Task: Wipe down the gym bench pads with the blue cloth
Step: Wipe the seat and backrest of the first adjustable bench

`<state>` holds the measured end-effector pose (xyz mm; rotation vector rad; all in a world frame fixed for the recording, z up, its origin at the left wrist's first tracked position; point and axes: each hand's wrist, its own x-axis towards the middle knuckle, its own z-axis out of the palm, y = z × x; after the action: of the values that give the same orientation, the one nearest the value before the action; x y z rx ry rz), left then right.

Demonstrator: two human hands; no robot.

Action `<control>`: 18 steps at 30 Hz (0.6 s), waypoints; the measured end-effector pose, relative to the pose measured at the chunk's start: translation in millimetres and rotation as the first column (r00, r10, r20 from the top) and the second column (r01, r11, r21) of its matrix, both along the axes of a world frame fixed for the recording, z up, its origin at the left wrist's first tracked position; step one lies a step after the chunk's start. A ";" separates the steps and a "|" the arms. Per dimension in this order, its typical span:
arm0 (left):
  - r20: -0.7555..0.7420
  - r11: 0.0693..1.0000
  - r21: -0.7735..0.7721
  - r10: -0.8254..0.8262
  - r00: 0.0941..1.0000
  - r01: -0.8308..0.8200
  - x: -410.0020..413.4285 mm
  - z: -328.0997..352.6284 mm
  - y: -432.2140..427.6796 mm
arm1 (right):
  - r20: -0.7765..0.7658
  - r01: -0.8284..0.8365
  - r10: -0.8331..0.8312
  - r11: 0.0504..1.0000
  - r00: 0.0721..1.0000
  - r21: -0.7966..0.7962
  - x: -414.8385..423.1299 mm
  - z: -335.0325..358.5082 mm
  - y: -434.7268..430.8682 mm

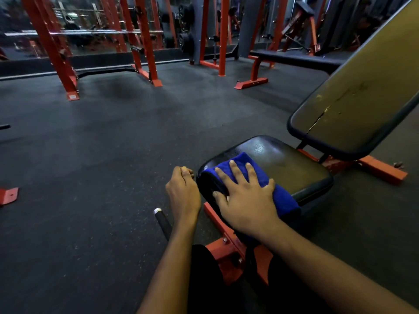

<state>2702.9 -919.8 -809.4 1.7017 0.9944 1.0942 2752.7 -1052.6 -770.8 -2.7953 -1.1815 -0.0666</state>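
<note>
Lower centre of the frame: the right hand (246,200), fingers spread flat, presses the blue cloth (260,175) onto the seat pad (288,164). The left hand (183,189) hangs beside it, loosely curled, holding nothing.

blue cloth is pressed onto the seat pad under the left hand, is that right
Not quite. It is the right hand, fingers spread, that presses the blue cloth onto the seat pad. The left hand is loosely curled beside the pad and holds nothing. The head view shows this.
</note>
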 end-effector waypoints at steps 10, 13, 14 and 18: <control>0.017 0.996 0.003 0.090 0.996 -0.090 6.2 8.7 10.2 | -0.140 -0.060 0.053 0.997 0.989 -0.046 63.7 13.9 98.6; -0.017 0.998 -0.027 0.062 0.998 -0.062 14.7 11.1 3.0 | -0.176 -0.054 0.056 0.998 0.983 0.016 77.7 16.3 80.8; -0.034 0.998 -0.040 0.037 0.999 -0.038 17.5 13.4 -0.7 | -0.173 -0.048 0.053 0.998 0.983 0.036 78.6 15.1 70.6; -0.100 0.991 -0.128 -0.054 0.993 0.041 30.6 24.2 -10.2 | -0.132 -0.036 0.044 0.998 0.990 0.060 77.2 9.0 32.8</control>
<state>2733.5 -930.0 -785.2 1.6843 1.0594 0.9005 2829.9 -1019.8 -761.9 -2.6782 -1.1837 0.0867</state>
